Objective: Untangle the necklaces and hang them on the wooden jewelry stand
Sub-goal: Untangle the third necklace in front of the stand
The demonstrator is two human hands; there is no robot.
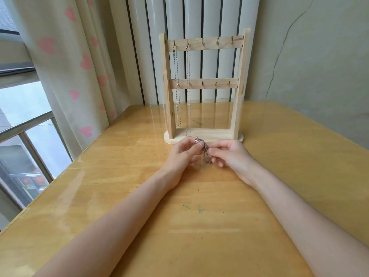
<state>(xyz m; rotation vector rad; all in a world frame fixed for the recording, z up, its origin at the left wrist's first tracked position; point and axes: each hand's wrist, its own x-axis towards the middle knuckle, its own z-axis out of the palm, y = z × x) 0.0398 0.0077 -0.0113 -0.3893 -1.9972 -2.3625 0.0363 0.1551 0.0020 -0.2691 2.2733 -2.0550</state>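
Note:
A wooden jewelry stand (237, 84) with two hook rails stands upright at the back of the table. Two silver necklaces hang from the top rail's two leftmost hooks: one (176, 86) on the first hook, a longer one (188, 90) on the second. Just in front of the stand's base, a bunched, tangled silver chain (205, 151) hangs between my hands. My left hand (182, 152) pinches its upper end, where a clasp sticks up. My right hand (229, 154) pinches the chain slightly lower. The chain's lower loops dangle just above the tabletop.
The glossy wooden table (199, 226) carries a few small pen marks. A window with a metal rail (26, 126) and a heart-print curtain (79, 66) lie to the left. A white radiator (209, 17) and a wall stand behind the stand.

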